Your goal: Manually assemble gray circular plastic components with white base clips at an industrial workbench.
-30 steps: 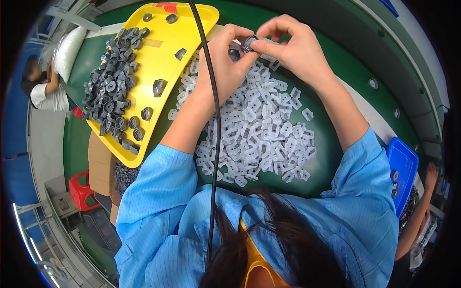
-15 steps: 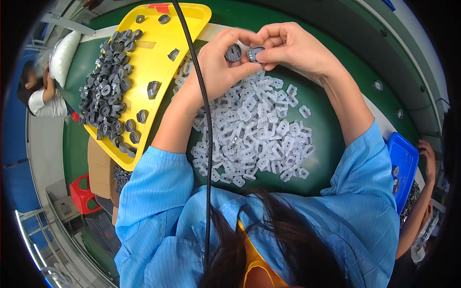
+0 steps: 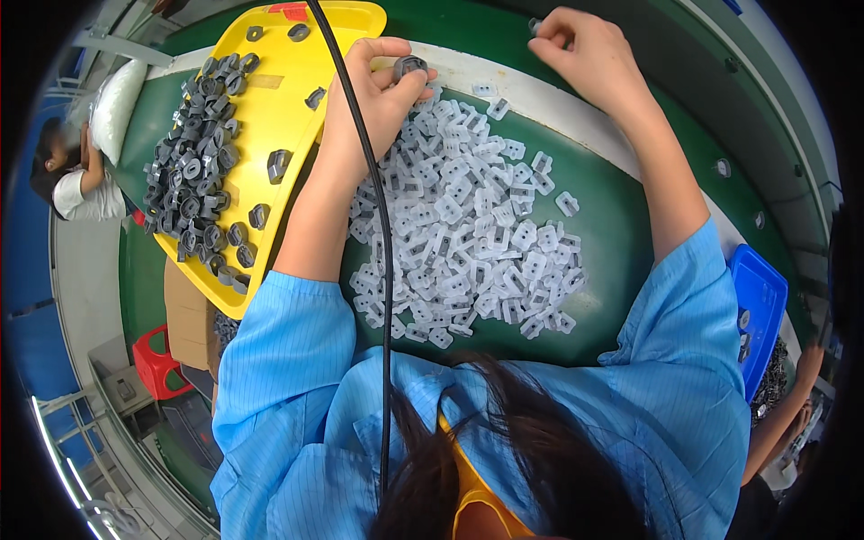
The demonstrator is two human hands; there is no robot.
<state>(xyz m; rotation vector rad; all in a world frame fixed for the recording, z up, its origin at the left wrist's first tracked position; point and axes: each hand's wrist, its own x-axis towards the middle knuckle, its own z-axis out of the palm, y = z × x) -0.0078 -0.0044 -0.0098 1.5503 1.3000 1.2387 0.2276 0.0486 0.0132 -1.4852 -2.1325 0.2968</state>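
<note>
My left hand (image 3: 371,106) is closed around a round dark grey plastic part (image 3: 410,66), gripping it between thumb and fingers above the far left end of the heap. The heap of translucent white plastic pieces (image 3: 477,229) spreads over the green tabletop between my forearms. Farther off, beyond the table's pale far edge, my right hand (image 3: 589,58) pinches a small grey plastic part (image 3: 535,27) at its fingertips. Most of that part is hidden behind the fingers.
At left lies a yellow tray (image 3: 297,76) with many dark grey parts (image 3: 193,166). A black cable (image 3: 378,180) hangs across the view. A blue tray (image 3: 760,279) stands at right, near another person's arm (image 3: 778,432). Another person (image 3: 85,184) sits at far left.
My hands have come apart. The right hand has moved away to the far right with a small grey part; the left has drawn back slightly left, still holding its round part.
</note>
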